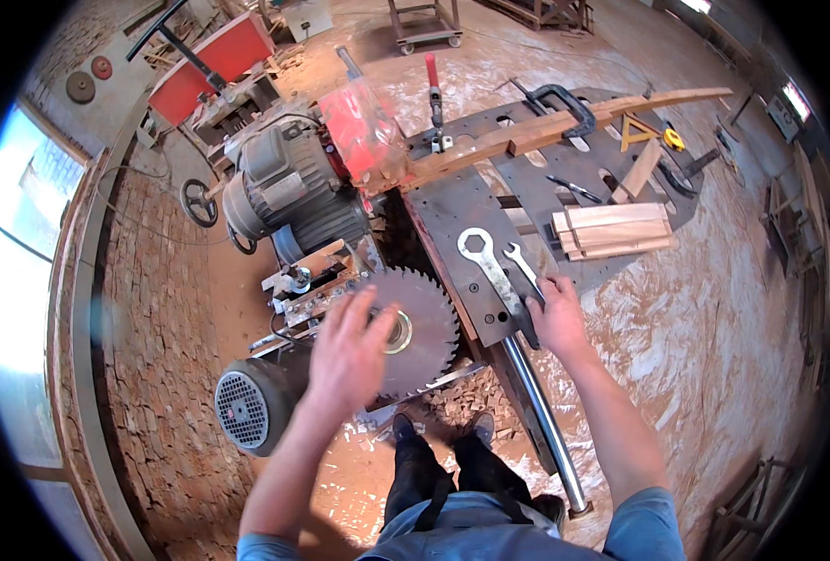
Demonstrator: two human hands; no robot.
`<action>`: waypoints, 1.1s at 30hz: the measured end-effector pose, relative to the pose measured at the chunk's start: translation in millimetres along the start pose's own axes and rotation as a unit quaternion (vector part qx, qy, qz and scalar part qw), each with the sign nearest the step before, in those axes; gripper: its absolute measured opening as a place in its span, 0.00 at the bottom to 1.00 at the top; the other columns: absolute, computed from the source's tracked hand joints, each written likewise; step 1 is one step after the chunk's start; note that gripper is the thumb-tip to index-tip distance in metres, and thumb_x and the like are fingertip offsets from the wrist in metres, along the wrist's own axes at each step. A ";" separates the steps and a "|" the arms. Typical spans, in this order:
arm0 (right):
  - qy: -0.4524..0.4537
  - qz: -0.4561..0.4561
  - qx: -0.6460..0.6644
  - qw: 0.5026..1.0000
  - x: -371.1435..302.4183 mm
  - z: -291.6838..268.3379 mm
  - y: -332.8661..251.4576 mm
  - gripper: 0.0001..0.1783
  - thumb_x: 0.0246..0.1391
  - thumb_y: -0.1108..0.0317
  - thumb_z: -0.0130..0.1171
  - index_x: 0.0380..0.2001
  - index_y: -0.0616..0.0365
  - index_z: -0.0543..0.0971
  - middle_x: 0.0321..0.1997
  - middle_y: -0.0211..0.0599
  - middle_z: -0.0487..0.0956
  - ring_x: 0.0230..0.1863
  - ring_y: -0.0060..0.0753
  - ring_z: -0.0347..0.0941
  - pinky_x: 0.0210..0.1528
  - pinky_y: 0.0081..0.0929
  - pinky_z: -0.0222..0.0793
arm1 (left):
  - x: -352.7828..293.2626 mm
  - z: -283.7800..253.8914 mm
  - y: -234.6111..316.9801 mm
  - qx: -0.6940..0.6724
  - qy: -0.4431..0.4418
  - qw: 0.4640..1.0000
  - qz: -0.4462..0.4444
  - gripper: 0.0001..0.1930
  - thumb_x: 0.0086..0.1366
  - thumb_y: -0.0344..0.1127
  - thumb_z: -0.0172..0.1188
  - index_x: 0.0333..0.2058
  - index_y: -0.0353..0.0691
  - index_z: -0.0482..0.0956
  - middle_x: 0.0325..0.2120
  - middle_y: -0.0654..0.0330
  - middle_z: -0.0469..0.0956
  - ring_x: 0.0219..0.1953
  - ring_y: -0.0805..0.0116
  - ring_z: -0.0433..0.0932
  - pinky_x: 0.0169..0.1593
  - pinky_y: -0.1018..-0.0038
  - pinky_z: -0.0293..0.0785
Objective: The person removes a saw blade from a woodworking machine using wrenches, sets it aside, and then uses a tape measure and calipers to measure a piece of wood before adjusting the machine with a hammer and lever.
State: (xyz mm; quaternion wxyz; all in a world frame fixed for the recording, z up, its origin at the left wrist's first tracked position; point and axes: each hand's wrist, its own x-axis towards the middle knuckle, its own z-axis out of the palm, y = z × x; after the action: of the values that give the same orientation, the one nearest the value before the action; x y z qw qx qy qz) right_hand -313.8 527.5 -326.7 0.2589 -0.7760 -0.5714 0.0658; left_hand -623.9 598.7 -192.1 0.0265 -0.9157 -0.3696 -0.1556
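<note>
- While the left grip (345, 355) spreads over the blade's (429, 327) left side, I see nothing held in it; whether it touches, I cannot tell.
- Right of the blade, over the desk (435, 211), the small wrench (524, 266) points its long axis away from the person, slanting left from the right grip (562, 318), the nearer one.
- That grip is half curled at the wrench's near end; closed on it or not, I cannot tell.
- Between blade and small wrench lies the big wrench (494, 269).

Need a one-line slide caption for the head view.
Left hand at the circular saw blade, right hand at the small wrench over the metal table.
</note>
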 end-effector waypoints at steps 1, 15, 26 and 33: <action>-0.022 0.032 0.078 0.996 -6.9 -9.4 -8.8 0.18 0.54 0.68 0.61 0.48 0.61 0.76 0.51 0.54 0.72 0.49 0.54 0.73 0.51 0.42 0.73 | -2.9 -1.0 -20.8 -0.035 -0.076 0.996 0.012 0.22 0.56 0.27 0.56 0.52 0.41 0.75 0.52 0.50 0.72 0.53 0.52 0.72 0.57 0.60 0.69; -0.052 0.216 0.204 0.954 -217.0 -31.0 18.5 0.10 0.56 0.67 0.58 0.33 0.62 0.82 0.32 0.52 0.80 0.33 0.53 0.79 0.38 0.40 0.74 | 8.5 7.5 -38.2 0.000 -0.277 0.960 -0.043 0.19 0.60 0.41 0.61 0.45 0.37 0.72 0.46 0.49 0.71 0.49 0.48 0.74 0.45 0.55 0.75; -0.058 0.258 0.207 0.942 -248.8 -35.1 10.9 0.09 0.56 0.68 0.58 0.35 0.62 0.82 0.30 0.54 0.80 0.33 0.51 0.79 0.37 0.38 0.74 | 22.4 5.3 -38.3 0.004 -0.272 0.960 -0.064 0.19 0.64 0.47 0.57 0.46 0.39 0.73 0.42 0.48 0.76 0.43 0.45 0.79 0.45 0.52 0.75; -0.065 0.280 0.211 0.934 -255.1 -35.7 2.3 0.09 0.57 0.70 0.57 0.33 0.64 0.81 0.26 0.46 0.80 0.27 0.37 0.80 0.33 0.31 0.74 | 23.0 -4.7 -33.6 -0.006 -0.273 0.961 -0.036 0.18 0.62 0.44 0.61 0.45 0.40 0.72 0.49 0.50 0.72 0.50 0.48 0.76 0.49 0.55 0.74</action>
State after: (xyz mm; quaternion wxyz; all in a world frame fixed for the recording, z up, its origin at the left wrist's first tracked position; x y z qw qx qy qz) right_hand -383.9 280.4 -346.6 0.3499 -0.8262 -0.3192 0.3052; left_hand -632.6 637.8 -182.9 -0.0868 -0.9094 -0.3948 0.0977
